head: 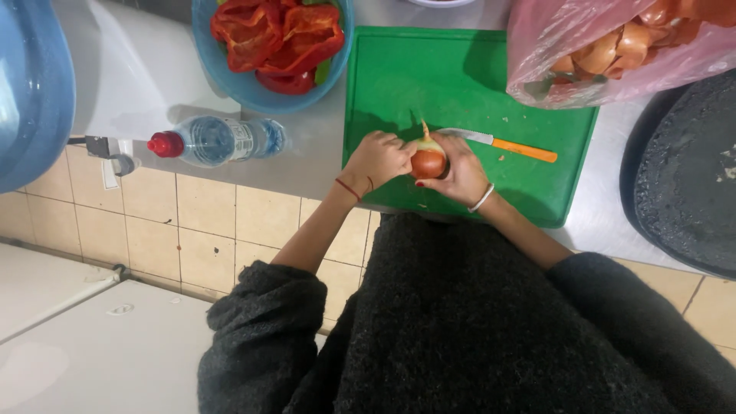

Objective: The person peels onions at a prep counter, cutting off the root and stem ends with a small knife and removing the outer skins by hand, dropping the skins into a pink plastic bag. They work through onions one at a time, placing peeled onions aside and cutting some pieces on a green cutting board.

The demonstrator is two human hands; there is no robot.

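Both hands, left point(379, 159) and right point(460, 170), grip a round, smooth onion point(428, 159), half hidden, above the green board point(399, 84).

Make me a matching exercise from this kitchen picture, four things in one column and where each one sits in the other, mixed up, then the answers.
Things:
1. onion
2. knife
3. red pepper pieces
4. water bottle

Places:
A. lying on its side on the grey counter
B. in the blue bowl
C. held between the left hand and right hand
D. flat on the green cutting board

Pairs: 1-C, 2-D, 3-B, 4-A
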